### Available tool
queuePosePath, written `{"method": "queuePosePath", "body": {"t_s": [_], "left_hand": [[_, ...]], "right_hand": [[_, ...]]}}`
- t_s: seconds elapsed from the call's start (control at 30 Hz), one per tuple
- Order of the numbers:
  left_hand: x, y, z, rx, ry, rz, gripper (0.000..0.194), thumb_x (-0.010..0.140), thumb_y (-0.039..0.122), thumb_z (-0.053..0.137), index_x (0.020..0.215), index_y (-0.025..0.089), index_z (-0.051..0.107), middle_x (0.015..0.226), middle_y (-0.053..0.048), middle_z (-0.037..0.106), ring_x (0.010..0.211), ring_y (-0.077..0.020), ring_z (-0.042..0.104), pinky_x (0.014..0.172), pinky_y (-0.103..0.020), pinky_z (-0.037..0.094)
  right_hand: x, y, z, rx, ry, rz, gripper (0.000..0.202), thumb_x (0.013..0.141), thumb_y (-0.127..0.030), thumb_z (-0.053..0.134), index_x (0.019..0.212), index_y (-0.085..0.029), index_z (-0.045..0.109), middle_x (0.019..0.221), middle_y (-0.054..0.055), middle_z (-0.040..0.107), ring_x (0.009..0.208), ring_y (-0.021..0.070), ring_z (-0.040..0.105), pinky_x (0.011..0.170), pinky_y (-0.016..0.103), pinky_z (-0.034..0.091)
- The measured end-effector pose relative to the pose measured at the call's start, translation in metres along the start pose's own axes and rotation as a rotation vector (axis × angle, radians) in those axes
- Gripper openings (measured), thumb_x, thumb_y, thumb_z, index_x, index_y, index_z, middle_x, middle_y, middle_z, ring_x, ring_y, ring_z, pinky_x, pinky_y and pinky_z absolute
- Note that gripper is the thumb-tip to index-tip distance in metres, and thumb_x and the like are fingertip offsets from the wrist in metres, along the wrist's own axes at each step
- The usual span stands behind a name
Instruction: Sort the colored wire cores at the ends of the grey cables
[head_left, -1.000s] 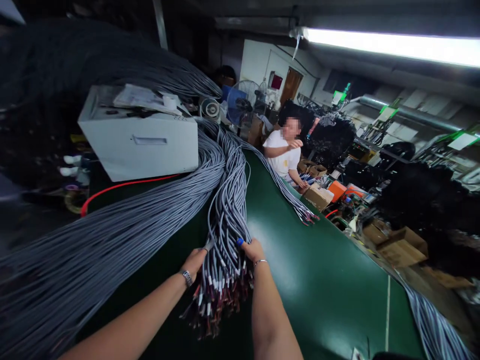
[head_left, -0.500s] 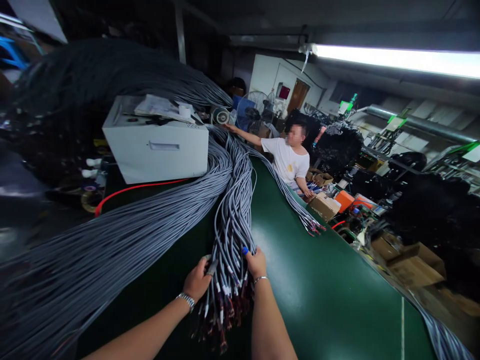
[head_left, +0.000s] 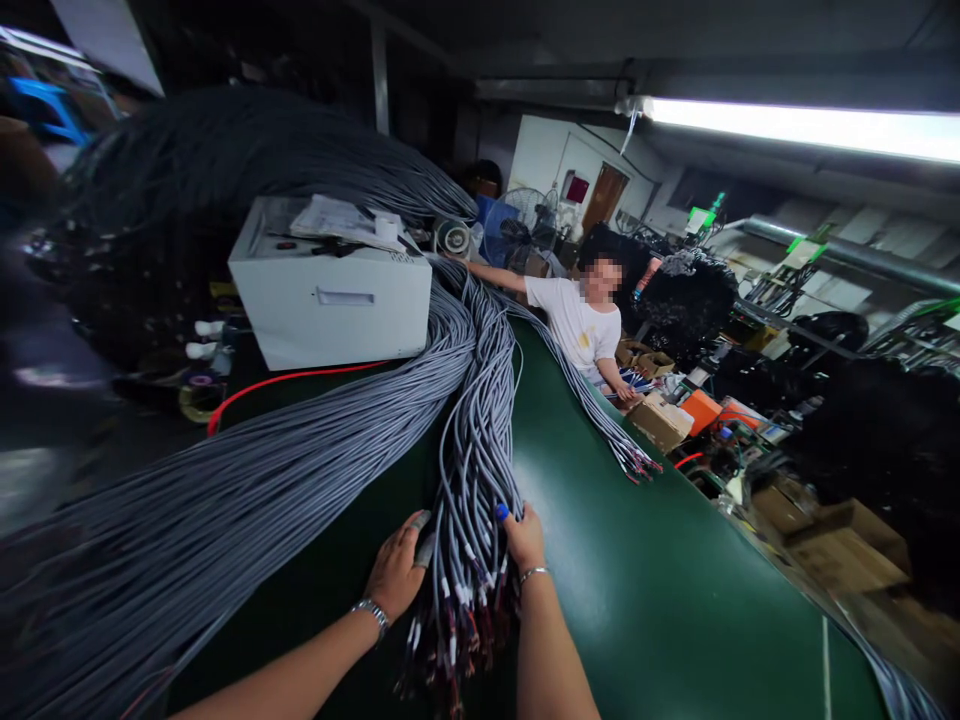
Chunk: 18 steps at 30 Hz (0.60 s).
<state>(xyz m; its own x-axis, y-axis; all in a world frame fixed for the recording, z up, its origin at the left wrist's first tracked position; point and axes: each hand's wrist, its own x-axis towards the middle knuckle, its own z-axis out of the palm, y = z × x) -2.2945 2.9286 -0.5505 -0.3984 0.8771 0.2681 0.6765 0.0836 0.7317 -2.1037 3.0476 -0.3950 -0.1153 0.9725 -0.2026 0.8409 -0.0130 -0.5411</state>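
A thick bundle of grey cables [head_left: 480,440] runs toward me over the green table [head_left: 637,570]. Its near ends carry white sleeves and stripped, reddish wires. My left hand [head_left: 397,568], with coverings on its thumb and a finger, lies along the bundle's left side. Its fingers are stretched out, not wrapped round the cables. On the opposite side my right hand [head_left: 526,538] grips the bundle's edge, a blue cover on its thumb tip; its other fingers are mostly hidden.
A wide spread of grey cables [head_left: 300,470] covers the table's left. Behind it stands a white box-shaped machine [head_left: 337,310] with papers on top. A co-worker in a white shirt [head_left: 577,320] reaches toward the cables' far end. A thinner cable bunch [head_left: 581,395] lies at the right.
My left hand has loosened and its fingers have straightened beside the bundle. My right hand keeps its place on the cables. The whole view has shifted slightly.
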Motion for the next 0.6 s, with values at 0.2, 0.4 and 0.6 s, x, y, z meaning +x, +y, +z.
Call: {"method": "queuePosePath", "body": {"t_s": [0.2,0.4,0.6], "left_hand": [[0.002,0.002,-0.003,-0.008,-0.008,0.010,0.061,0.075,0.012,0.044,0.136,0.014,0.043,0.140,-0.012,0.050,0.130,-0.0241,0.046,0.111,-0.040,0.034],[0.003,0.011,-0.004,-0.146,-0.031,-0.043,0.055,0.078,0.021,0.046,0.133,0.014,0.046,0.140,-0.013,0.051,0.131,-0.0252,0.045,0.113,-0.041,0.031],[0.043,0.087,-0.002,-0.531,-0.014,-0.718,0.051,0.084,0.050,0.049,0.123,0.018,0.052,0.116,-0.013,0.067,0.106,-0.0277,0.063,0.087,-0.039,0.049]], "right_hand": [[0.004,0.010,0.010,-0.047,0.065,0.005,0.071,0.081,-0.062,0.051,0.132,-0.012,0.051,0.115,0.017,0.066,0.107,0.0297,0.062,0.088,0.035,0.046],[0.008,0.018,0.011,-0.053,0.068,-0.054,0.065,0.085,-0.058,0.048,0.132,-0.013,0.049,0.110,0.016,0.068,0.102,0.0272,0.064,0.085,0.032,0.046],[0.024,0.038,0.008,-0.030,0.016,0.014,0.055,0.083,-0.062,0.047,0.099,-0.012,0.064,0.093,0.015,0.070,0.086,0.0254,0.064,0.076,0.031,0.045]]}}
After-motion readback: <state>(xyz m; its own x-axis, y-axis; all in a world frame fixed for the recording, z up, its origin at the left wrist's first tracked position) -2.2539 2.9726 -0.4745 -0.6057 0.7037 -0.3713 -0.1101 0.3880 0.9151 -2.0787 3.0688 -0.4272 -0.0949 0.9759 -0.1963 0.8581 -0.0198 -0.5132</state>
